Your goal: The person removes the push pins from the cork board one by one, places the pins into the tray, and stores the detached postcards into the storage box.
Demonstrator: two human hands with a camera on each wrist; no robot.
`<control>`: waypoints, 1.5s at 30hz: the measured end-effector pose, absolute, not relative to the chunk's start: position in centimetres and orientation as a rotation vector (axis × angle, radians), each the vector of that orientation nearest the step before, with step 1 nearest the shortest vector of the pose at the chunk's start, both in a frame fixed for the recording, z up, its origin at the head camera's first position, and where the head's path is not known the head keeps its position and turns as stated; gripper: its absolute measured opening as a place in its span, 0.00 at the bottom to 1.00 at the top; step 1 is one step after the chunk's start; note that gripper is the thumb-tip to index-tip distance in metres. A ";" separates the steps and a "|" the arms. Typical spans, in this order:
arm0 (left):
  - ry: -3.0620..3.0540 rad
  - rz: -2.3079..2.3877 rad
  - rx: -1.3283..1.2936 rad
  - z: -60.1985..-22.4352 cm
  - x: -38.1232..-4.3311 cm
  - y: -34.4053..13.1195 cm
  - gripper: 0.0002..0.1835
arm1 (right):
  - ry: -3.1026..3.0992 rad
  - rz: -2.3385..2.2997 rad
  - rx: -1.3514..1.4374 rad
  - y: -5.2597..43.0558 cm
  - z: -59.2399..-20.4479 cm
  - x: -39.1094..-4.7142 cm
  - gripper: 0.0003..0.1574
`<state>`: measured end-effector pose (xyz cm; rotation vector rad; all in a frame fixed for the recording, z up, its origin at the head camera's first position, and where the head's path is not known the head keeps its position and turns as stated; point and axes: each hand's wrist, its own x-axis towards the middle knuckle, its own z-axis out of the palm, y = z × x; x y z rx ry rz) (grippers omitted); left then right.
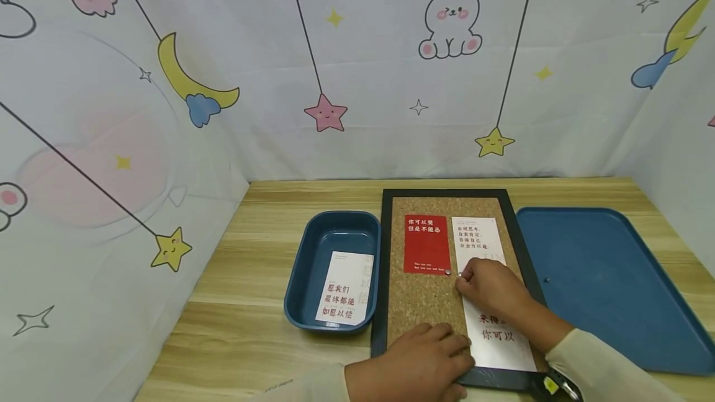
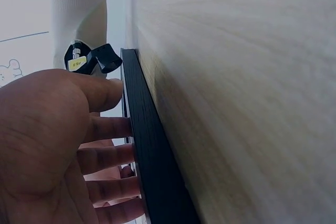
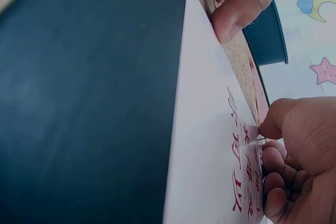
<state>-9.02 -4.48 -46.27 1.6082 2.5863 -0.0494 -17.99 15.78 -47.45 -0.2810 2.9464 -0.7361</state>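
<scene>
A long white card point(image 1: 499, 352) with red lettering lies on a black-framed corkboard point(image 1: 424, 309), beside a red card point(image 1: 427, 244) with a silver thumbtack point(image 1: 447, 272) at its lower right corner. My right hand point(image 1: 494, 284) pinches a small metal thumbtack point(image 3: 261, 139) between thumb and forefinger at the white card's left edge; its other fingers curl loosely. My left hand point(image 1: 419, 358) rests over the board's lower frame, fingertips touching the card's lower left area. In the left wrist view, its fairly straight fingers point(image 2: 107, 158) reach over the black frame point(image 2: 152, 150).
Left of the board stands a blue bin point(image 1: 296, 284) holding another white card point(image 1: 341, 284). A flat blue tray point(image 1: 614, 290) lies to the right, with a small tack point(image 1: 547, 280) on it. Printed white fabric point(image 1: 380, 154) hangs behind the wooden table point(image 1: 223, 303).
</scene>
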 end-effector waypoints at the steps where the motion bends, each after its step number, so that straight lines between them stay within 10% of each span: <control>1: 2.580 -0.043 1.602 -46.3 -9.0 -4.5 0.24 | 2.945 -0.738 -0.282 15.8 -47.4 -18.0 0.09; 45: 2.566 -0.024 1.560 -45.9 -9.1 -4.3 0.24 | 2.899 -0.867 -0.191 16.0 -47.2 -17.9 0.09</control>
